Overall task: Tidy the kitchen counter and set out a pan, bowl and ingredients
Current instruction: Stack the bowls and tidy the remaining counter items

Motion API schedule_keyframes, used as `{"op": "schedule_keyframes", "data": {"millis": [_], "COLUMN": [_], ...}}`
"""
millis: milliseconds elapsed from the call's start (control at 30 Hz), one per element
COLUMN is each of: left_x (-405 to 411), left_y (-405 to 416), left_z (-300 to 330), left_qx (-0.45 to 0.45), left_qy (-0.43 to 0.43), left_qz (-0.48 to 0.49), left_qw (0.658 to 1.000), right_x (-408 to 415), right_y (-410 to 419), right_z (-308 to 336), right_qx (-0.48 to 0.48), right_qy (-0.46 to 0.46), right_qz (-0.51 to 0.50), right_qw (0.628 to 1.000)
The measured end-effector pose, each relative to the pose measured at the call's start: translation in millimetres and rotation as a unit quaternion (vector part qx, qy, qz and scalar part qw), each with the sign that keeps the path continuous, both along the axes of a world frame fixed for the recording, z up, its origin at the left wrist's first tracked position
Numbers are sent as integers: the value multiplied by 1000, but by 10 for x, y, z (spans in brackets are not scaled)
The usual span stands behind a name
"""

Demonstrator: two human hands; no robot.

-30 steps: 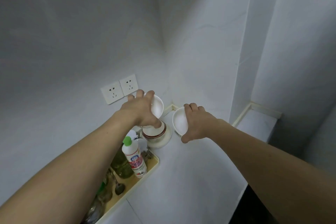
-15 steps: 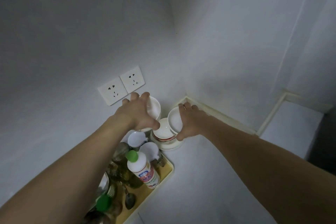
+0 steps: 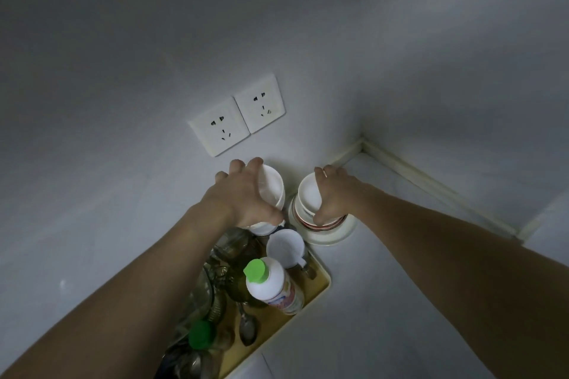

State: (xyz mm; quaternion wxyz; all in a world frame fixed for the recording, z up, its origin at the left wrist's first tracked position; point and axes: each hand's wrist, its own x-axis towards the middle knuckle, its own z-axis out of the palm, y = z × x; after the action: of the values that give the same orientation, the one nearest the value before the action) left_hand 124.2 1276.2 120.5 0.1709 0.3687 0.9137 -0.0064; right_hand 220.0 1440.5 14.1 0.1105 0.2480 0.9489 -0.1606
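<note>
Lower left of frame: yellow plastic tray (image 3: 320, 286) crowded with clear glassware, a metal spoon (image 3: 248, 328), a white squeeze bottle with green cap (image 3: 272, 283) and a small white ceramic cup (image 3: 284, 248). Little slack between items; a wrist dipping here could tip the bottle.

Centre: left hand (image 3: 243, 197) grips a white ceramic bowl (image 3: 271, 186) tilted on edge, fingers curled over the far rim, thumb at the near side. It hangs above the tray's far end, close to the wall. A one-handed rim hold on glazed ware may slip, I judge.

Right of centre: right hand (image 3: 337, 194) pinches a second white ceramic bowl (image 3: 309, 194), also tilted, at the top of a stack of red-banded white bowls (image 3: 323, 224) on the pale desk (image 3: 400, 301). Whether it touches the stack is unclear. Set down skewed, it could chip or shove the stack.
</note>
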Motion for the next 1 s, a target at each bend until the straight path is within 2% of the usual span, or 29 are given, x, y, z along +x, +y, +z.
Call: {"op": "schedule_keyframes", "data": {"millis": [400,600,867,1000], "left_x": [-233,-177,-79,14], "left_y": [-90,-11,401,661], "left_z": [-292,-378,-310,-340], "left_qx": [-27,-29,-7,8], "left_qy": [-25,-24,-30,-29], "left_qz": [52,51,27,12], "left_qw": [998,998,999,999], "right_x": [-257,-196,370,777], "right_y": [24,35,153,282], "right_z": [-271,-374,-538,-683], "right_qx": [-8,-4,-39,-20], "right_qy": [-46,-6,84,38], "right_qz": [24,26,-13,-48], "right_qw": [999,1000,996,998]}}
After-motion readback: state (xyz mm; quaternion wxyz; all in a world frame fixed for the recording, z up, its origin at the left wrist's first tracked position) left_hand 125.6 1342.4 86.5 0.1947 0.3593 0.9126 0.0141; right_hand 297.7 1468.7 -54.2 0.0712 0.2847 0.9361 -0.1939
